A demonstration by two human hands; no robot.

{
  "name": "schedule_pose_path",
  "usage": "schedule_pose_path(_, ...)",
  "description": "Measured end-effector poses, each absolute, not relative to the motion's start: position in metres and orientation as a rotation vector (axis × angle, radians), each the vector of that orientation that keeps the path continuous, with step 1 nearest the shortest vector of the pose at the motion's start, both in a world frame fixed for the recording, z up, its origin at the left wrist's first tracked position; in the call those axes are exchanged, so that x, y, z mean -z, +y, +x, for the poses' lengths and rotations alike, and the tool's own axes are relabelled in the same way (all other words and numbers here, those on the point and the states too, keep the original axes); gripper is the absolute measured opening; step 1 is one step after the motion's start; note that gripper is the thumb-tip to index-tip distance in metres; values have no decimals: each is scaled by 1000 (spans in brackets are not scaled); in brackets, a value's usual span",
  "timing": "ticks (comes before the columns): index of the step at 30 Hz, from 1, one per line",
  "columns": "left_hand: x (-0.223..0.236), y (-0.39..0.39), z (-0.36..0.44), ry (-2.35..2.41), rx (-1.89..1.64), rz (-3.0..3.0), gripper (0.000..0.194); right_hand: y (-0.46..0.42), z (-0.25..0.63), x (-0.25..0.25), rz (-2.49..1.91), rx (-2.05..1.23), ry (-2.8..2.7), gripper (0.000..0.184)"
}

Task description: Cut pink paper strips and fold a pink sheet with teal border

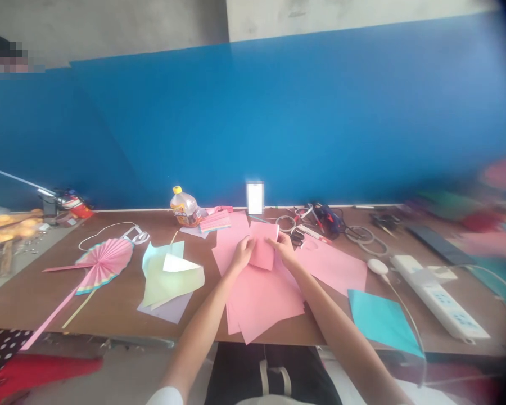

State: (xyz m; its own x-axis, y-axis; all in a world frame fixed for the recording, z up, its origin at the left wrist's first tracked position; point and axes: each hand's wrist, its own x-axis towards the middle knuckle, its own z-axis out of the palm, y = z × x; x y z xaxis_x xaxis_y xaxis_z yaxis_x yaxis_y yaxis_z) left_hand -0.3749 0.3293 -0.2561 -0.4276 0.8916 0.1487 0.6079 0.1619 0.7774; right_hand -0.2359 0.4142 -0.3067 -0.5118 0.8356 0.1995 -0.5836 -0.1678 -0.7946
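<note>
A folded piece of pink paper (pixel 263 247) is held up between my two hands, over larger pink sheets (pixel 265 304) spread on the table. My left hand (pixel 243 251) pinches its left edge, thumb on the near face. At the upper right edge, my right hand (pixel 283 248) grips the same paper with its thumb in front. The fingers behind the paper are hidden. More pink paper (pixel 333 261) lies to the right of my hands.
Left on the table (pixel 122 315) are a pink pleated fan (pixel 103 263), pale green paper (pixel 172 287) and a yellow-capped bottle (pixel 185 208). A lit phone (pixel 255 198) stands at the back. Rightward lie tape rings (pixel 365 239), blue paper (pixel 382 320) and a power strip (pixel 441 298).
</note>
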Motion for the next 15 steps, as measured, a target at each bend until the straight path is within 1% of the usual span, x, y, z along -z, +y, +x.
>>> schedule_pose_path(4,255,325,-369,2159,-1114,1612,39,411,-234,309,-406,-1854,-1004,39)
schedule_pose_path(7,252,324,-367,2220,-1065,1631,35,412,-234,311,-487,-1787,-1009,35)
schedule_pose_path(11,250,322,-368,2219,-1029,1661,30,413,-234,312,-555,-1674,-1033,43)
schedule_pose_path(15,252,323,-369,2174,-1067,1673,27,414,-232,313,-594,-1641,-1077,45)
